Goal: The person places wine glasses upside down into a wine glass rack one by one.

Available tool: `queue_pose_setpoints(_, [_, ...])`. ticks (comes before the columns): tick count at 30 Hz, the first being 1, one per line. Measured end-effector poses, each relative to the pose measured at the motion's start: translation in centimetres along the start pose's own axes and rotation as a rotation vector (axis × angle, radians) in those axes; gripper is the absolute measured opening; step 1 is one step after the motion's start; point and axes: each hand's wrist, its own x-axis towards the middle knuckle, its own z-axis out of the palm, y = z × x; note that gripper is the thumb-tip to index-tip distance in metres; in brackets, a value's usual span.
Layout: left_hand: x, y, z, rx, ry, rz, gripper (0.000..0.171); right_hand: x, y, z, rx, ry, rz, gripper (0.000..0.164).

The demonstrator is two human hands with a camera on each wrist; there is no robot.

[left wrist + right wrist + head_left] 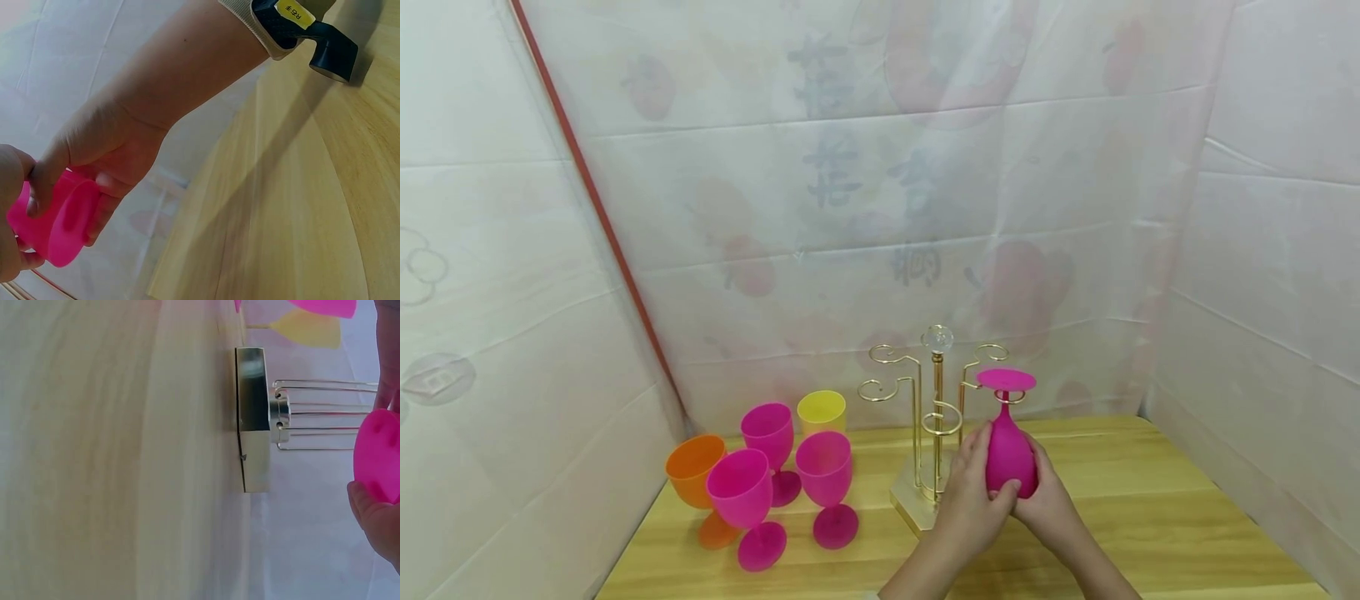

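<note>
Both hands are around an upside-down magenta plastic goblet (1011, 458), the left hand (972, 504) on its left and the right hand (1048, 500) on its right. The goblet's foot points up, and its stem sits at a curled ring of a gold stemware rack (937, 442). From below, the left wrist view shows the goblet's bowl (59, 219) between the two hands. In the right wrist view, fingertips of the right hand (374, 519) touch the bowl (378, 453); the rack's base (253, 419) stands on the table.
Upright goblets stand left of the rack: an orange goblet (696, 471), a yellow goblet (822, 411) and three magenta ones, the nearest a magenta goblet (741, 492). Several other rack rings hold nothing. Printed curtains (880, 208) surround the wooden table (1150, 517).
</note>
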Motion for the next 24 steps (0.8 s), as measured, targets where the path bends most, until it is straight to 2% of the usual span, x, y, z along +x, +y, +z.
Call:
queue_pose_setpoints(17, [-0.37, -0.72, 0.04, -0.004, 0.022, 0.095, 0.076, -0.35, 0.53, 0.44, 0.037, 0.007, -0.027, 0.108])
queue_pose_setpoints(24, [-0.52, -0.98, 0.15, -0.001, 0.007, 0.069, 0.078, -0.18, 0.9, 0.71, 0.07, -0.008, -0.04, 0.109])
